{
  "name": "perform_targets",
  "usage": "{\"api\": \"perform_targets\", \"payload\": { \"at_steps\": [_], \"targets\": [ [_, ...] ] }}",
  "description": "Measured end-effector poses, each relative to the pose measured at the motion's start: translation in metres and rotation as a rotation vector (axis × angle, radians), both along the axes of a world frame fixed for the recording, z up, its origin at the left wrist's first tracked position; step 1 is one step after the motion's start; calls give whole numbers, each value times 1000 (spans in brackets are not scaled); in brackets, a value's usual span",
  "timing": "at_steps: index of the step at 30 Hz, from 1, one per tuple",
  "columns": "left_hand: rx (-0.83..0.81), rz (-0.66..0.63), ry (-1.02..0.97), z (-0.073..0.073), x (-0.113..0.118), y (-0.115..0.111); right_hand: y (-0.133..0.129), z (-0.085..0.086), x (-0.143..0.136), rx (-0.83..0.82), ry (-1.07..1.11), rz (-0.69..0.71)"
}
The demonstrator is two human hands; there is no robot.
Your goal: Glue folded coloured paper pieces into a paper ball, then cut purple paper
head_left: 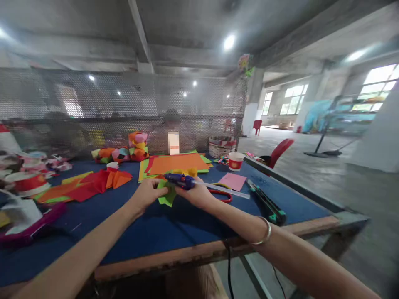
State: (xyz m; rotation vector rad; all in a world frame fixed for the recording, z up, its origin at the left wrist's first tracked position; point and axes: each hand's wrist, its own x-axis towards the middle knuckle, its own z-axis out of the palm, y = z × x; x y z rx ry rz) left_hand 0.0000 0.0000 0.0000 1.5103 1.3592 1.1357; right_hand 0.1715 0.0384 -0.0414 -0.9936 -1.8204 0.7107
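My right hand is closed around a blue hot glue gun, and a long clear glue stick sticks out of its back end toward the right. Pinched in my left hand is a piece of green paper, right below the gun's nozzle. Small bits of orange and yellow paper show behind the gun. Just right of my right hand lie scissors with red handles, partly hidden by my hand and the glue stick.
Stacked coloured sheets lie at the back, near paper balls. Further right are a paper cup, pink paper, a basket and a black-and-green paper trimmer. Red and orange papers and a purple object are left.
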Motion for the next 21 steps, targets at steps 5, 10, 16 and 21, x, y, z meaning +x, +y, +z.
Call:
{"api": "perform_targets", "payload": {
  "at_steps": [5,10,16,21],
  "targets": [
    [19,-11,-18,-6,-5,1,0,-1,1,-1,15,4],
    [18,-35,-27,-9,-8,5,-1,3,4,15,84,68],
    [-60,-75,0,-16,-7,8,6,-5,3,6,123,96],
    [-89,-101,-2,-19,-8,7,9,-10,2,18,117,107]
  ]
}}
